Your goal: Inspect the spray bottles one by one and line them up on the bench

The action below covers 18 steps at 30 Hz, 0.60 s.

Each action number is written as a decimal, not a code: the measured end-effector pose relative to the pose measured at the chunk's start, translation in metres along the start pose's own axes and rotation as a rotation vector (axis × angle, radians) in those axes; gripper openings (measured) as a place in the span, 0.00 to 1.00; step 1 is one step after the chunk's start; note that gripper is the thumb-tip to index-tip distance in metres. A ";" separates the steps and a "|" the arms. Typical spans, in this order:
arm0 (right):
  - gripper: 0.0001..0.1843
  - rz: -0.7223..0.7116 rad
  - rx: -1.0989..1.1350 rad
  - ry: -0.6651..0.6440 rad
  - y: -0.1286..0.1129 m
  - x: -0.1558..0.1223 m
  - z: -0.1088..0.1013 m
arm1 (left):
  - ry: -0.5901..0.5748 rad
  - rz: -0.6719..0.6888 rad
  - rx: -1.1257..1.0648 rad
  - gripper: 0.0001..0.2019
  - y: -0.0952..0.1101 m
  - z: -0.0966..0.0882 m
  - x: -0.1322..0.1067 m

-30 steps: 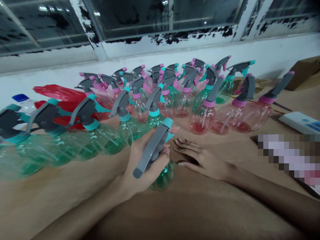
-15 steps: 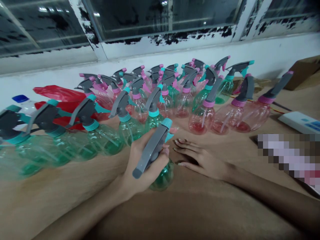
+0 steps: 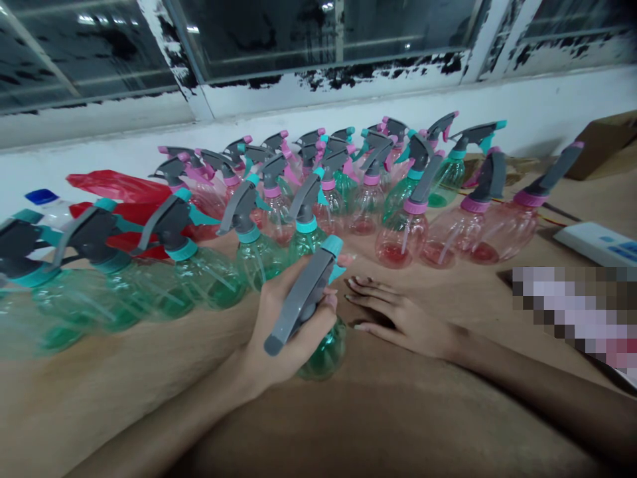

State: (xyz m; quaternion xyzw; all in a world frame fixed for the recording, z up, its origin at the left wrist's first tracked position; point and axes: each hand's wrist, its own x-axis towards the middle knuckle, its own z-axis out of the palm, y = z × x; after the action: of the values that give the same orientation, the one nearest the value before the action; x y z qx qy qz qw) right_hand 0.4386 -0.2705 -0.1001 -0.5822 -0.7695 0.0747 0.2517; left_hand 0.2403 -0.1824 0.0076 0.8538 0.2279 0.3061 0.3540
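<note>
My left hand point(image 3: 291, 325) is wrapped round the neck of a green spray bottle point(image 3: 326, 352) with a grey trigger head and a teal nozzle. The bottle stands on the wooden table point(image 3: 398, 418), its nozzle turned away from me to the right. My right hand point(image 3: 405, 315) lies on the tabletop just right of that bottle, fingers stretched out, holding nothing. Close behind my left hand are a green spray bottle point(image 3: 259, 259) with a teal collar and another green one point(image 3: 304, 242). A pink spray bottle point(image 3: 401, 242) stands beyond my right hand.
Several green bottles point(image 3: 209, 279) line the left side; more pink and green ones crowd the back. A red plastic bag point(image 3: 122, 186) and a blue-capped bottle point(image 3: 47, 206) lie back left. At right are a white device point(image 3: 597, 239), a cardboard box point(image 3: 604, 146) and a pixelated flat item point(image 3: 572, 305).
</note>
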 end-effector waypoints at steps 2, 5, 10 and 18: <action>0.29 -0.001 -0.004 -0.001 0.001 0.000 0.001 | 0.001 -0.006 -0.001 0.03 0.001 0.000 0.001; 0.30 -0.002 -0.004 0.000 0.002 -0.001 0.002 | 0.003 0.009 0.004 0.03 0.001 -0.001 0.001; 0.29 0.002 -0.011 -0.007 0.001 0.000 0.001 | 0.016 0.003 0.018 0.03 -0.001 -0.001 0.000; 0.29 0.010 -0.011 -0.026 0.000 0.000 -0.001 | 0.019 0.010 0.017 0.03 -0.002 -0.001 0.000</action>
State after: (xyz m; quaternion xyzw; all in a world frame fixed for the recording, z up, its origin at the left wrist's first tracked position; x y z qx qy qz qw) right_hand 0.4387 -0.2704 -0.0992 -0.5862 -0.7702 0.0793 0.2383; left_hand 0.2390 -0.1810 0.0065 0.8550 0.2295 0.3139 0.3433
